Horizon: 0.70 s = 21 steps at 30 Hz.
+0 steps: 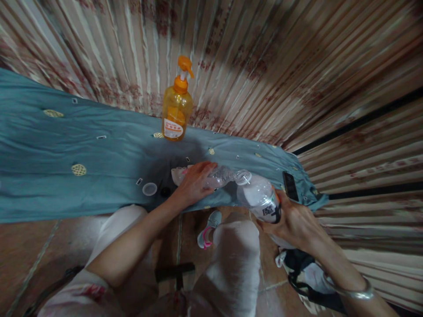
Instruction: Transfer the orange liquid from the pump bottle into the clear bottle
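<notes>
the left hand (193, 182) lies at the centre of the frame, its fingers (206, 167) curled down over a clear plastic bottle (218, 177) that rests on its side on the teal cloth (66, 145) covering the surface. the bottle's neck points toward the right of the frame, and its far end shows as a pale rim just left of the hand.

the right hand (294, 224), lower right of centre, grips a white bottle (261, 198) from beneath, the fingers wrapped around its lower part near a black printed label. this bottle is tilted, with its open mouth (243, 177) turned toward the upper left and sitting just beside the neck of the clear bottle; whether the two mouths touch cannot be told. a metal bangle (358, 294) circles the right wrist at the lower right.

on the cloth just left of the left hand lie a small white cap (150, 189) and a small dark cap (165, 192), close together. an orange pump bottle (177, 105) stands upright at the far edge of the cloth, above centre. a dark phone (291, 186) lies near the cloth's right end, just above the right hand. a striped flowered curtain (264, 53) fills the top of the frame. below the surface, pale trousered knees and a grey shoe with pink trim (208, 229) show against a tiled floor.
</notes>
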Available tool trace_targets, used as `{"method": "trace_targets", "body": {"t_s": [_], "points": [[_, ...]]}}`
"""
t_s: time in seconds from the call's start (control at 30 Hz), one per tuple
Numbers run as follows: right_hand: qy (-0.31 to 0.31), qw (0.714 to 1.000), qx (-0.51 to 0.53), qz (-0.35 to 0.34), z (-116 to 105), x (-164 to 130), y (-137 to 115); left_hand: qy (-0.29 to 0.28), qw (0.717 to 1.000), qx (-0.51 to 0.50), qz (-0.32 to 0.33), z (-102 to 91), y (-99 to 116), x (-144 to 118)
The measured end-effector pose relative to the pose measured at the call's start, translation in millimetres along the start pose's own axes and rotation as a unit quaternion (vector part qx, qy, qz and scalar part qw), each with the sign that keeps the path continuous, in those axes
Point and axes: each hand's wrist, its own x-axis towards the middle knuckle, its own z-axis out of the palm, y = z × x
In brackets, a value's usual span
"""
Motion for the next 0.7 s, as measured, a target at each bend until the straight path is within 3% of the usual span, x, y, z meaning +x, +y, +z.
{"method": "trace_targets", "body": {"t_s": [0.7], "points": [[-0.003,1.000,-0.015,-0.005,-2.8,0.9,-1.3,-0.006,1.000,-0.006,-0.011,-1.1,2.2,0.5]]}}
